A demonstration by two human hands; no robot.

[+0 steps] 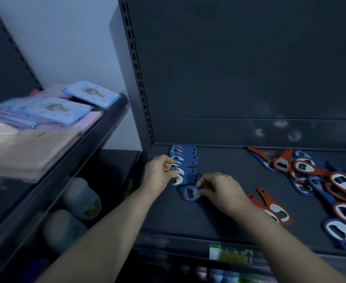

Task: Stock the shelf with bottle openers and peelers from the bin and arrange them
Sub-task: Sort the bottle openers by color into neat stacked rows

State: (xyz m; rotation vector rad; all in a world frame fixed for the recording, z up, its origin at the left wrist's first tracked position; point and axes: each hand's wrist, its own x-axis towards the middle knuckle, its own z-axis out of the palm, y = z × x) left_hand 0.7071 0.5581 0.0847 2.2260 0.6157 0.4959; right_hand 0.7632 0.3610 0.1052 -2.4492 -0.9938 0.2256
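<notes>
dim shop aisle, dark grey metal shelving with a slotted upright. at nine o'clock a neighbouring shelf (98, 127) carries blurred pastel packets (45, 111), with pale bottles (82, 199) under it at seven o'clock. on the main shelf (219, 217) the blue row (185, 160) of overlapped blue tools runs from the back wall toward the front edge; too blurred to tell openers from peelers at its far end. left hand (159, 172) has its fingers curled, pinching the metal head of the nearest piece in that row. at its four o'clock a single blue opener (190, 194) lies flat with its head to the left, pinched at the neck by the right hand (223, 193). two red openers (270, 207) lie beside the right wrist. a loose pile (321, 180) of red and blue openers sprawls at three o'clock, well apart from the row. bin not in view. judgement: the step is joining the blue opener to the row's near end. steady the row with the left, lay the new piece at the same overlap and heading, line up the edges, and release gently so nothing fans out.
</notes>
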